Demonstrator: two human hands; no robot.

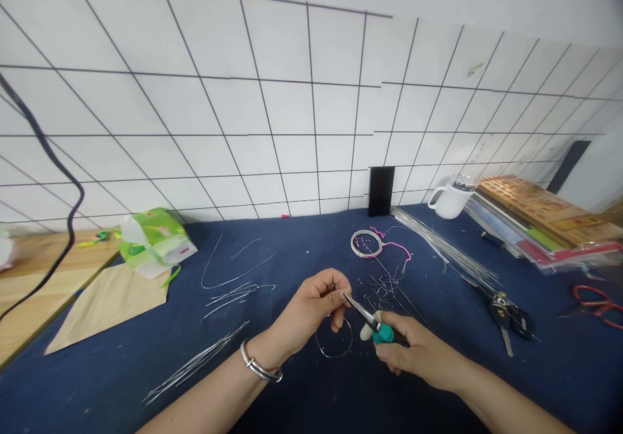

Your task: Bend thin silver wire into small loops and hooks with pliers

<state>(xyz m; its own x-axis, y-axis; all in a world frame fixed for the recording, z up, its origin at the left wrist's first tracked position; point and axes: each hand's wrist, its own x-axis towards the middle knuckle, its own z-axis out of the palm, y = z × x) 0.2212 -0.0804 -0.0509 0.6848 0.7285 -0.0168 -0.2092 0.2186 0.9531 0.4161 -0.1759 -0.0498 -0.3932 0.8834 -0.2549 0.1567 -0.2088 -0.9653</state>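
My left hand is closed in a pinch. A thin wire loop with a few tiny pink spots hangs just below its fingers, and its upper part is hidden by them. My right hand is wrapped round needle-nose pliers with teal and black handles. The narrow metal jaws point up and left, and their tips meet my left fingertips. What sits between the tips is too small to make out. A pale cover is on one finger of my right hand. On my left wrist is a silver bangle.
Cut wire lies in bundles at left and scraps at centre right. A white ring with pink beads and thread lies behind. Long wires, cutting tools, red scissors, a mug and books occupy the right side.
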